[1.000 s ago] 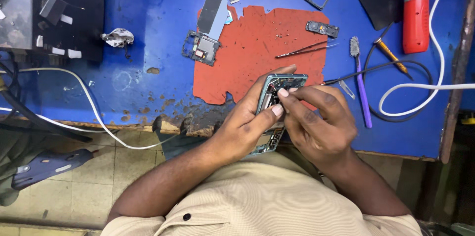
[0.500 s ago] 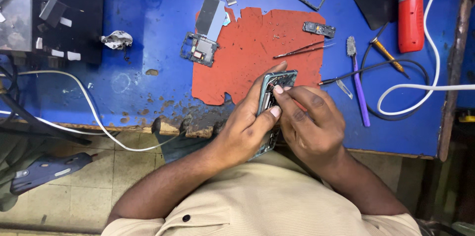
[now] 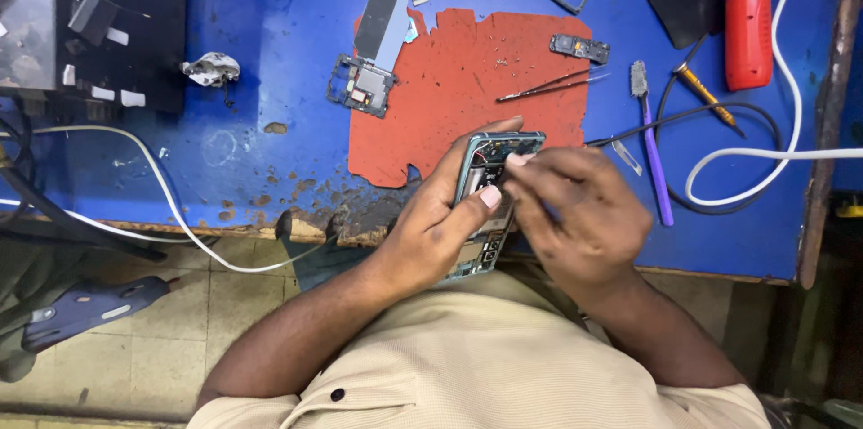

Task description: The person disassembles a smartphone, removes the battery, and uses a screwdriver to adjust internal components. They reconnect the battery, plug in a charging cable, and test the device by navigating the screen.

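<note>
Here the left hand (image 3: 440,222) grips the opened phone (image 3: 490,179), right hand (image 3: 575,209) fingertips blurred, grip unclear.

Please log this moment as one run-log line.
left hand: holds opened phone | right hand: fingertips on phone internals | tweezers: on red mat

view: head, single | faces: straight down onto blue workbench (image 3: 270,78) | range: near, above own torso
</note>
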### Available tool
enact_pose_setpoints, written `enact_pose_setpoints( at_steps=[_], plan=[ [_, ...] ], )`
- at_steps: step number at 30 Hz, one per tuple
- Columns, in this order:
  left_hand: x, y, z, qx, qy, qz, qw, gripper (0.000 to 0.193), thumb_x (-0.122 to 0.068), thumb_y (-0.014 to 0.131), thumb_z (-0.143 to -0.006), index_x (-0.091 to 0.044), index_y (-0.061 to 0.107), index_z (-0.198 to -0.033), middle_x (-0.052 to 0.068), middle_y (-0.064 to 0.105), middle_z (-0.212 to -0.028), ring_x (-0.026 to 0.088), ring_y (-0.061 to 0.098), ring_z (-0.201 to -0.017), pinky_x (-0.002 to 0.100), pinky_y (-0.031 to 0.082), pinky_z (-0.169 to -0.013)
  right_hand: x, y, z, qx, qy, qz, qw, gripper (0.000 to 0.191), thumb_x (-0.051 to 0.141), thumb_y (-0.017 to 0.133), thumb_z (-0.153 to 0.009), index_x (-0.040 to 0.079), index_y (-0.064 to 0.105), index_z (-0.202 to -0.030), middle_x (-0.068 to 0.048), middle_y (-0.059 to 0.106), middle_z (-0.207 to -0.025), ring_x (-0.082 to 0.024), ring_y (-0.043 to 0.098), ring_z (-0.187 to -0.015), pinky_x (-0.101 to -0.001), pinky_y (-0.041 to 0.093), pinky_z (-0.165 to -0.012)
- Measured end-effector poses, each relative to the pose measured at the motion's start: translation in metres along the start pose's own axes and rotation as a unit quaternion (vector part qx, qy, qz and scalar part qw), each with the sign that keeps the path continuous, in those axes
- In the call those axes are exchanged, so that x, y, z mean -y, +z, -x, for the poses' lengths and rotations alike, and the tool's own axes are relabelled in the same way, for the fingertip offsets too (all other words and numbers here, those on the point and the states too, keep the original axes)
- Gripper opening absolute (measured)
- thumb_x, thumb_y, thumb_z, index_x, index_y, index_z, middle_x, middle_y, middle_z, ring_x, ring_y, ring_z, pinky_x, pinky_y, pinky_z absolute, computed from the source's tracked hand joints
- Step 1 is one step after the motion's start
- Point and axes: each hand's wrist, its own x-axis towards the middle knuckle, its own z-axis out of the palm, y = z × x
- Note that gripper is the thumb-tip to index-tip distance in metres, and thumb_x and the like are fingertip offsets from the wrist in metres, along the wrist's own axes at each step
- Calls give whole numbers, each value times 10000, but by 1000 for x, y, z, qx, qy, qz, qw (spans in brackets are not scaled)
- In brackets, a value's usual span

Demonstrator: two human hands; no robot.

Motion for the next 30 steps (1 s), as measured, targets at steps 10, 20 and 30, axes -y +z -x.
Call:
enact_pose_setpoints(
  at_steps=[10, 20, 30],
  plan=[
    [4, -2, 2, 14, 26, -29, 999, 568, -32, 440, -1028, 2, 353, -1588, 160, 551, -1510, 208, 528, -1421, 356, 406, -1226, -5, 0, 5, -1, -8, -16, 1000, 268, -50, 850, -900, 50, 732, -1119, -86, 676, -1037, -211, 698, -874, -317, 573, -771],
    [7, 2, 1, 24, 18, -52, 998, 596, -29, 408, -1020, -7, 307, -1607, 160, 532, -1504, 207, 518, -1421, 362, 409, -1228, -4, 0, 4, 3, -22, 5, 1000, 263, -39, 857, -895, 51, 738, -1113, -75, 676, -1010, -216, 672, -878, -320, 547, -719],
    [8, 5, 0, 22, 21, -48, 998, 548, -33, 418, -1042, -13, 340, -1584, 147, 547, -1503, 198, 537, -1402, 353, 426, -1212, -6, -1, 7, -5, -27, 6, 1000, 263, -39, 855, -900, 46, 733, -1117, -81, 663, -1007, -222, 654, -863, -343, 541, -743]
  ],
)
